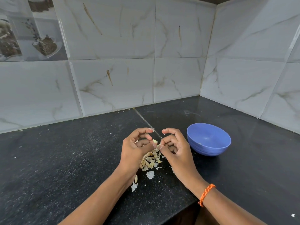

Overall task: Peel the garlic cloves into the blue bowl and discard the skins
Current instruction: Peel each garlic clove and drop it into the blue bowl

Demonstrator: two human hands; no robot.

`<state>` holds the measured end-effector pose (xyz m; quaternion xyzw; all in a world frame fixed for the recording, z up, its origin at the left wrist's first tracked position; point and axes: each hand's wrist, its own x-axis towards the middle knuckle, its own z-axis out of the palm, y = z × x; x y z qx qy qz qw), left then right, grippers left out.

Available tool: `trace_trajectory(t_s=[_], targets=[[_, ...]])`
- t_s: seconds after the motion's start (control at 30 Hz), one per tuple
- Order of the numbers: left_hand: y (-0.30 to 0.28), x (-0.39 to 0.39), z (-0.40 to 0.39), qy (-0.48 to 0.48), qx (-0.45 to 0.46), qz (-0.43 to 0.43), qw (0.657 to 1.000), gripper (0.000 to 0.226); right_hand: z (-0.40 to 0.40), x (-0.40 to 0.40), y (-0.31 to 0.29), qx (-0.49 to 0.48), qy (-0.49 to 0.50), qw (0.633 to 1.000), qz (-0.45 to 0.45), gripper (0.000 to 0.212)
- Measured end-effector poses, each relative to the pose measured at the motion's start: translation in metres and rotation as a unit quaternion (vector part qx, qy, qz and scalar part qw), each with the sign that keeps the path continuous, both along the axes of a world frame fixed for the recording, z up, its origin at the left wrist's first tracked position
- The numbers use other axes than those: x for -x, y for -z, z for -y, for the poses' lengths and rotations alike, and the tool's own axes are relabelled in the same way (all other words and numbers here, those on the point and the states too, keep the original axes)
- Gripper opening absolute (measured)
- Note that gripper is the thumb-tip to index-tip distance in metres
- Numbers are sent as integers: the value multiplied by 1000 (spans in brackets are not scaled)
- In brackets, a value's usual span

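Observation:
My left hand (135, 147) pinches a small pale garlic clove (155, 141) between thumb and fingers, above the middle of the black counter. My right hand (174, 146) meets it from the right, thumb and finger pinching a flap of skin (159, 145) on that clove. Under both hands lies a heap of dry garlic skins (151, 160), with a few loose white pieces (150, 174) nearer me. The blue bowl (209, 149) stands upright just right of my right hand; a small pale bit shows inside near its wall.
The black speckled counter (65, 159) runs into a tiled corner at the back right. Marble-look wall tiles (113, 78) stand behind and to the right. The counter's front edge (186, 203) drops off below my right forearm. An orange cord bracelet (207, 194) circles my right wrist.

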<state>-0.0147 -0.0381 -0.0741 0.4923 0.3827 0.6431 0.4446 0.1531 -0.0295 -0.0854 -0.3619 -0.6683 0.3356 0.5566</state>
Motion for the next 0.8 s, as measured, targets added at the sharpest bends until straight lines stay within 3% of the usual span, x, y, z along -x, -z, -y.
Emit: trace_trajectory(t_s=[0.27, 0.8], targets=[[4, 8, -7, 25, 38, 81, 996, 51, -1, 0, 1, -1, 13, 1000, 25, 32], [6, 13, -7, -16, 10, -42, 999, 46, -11, -4, 3, 75, -13, 997, 6, 45]])
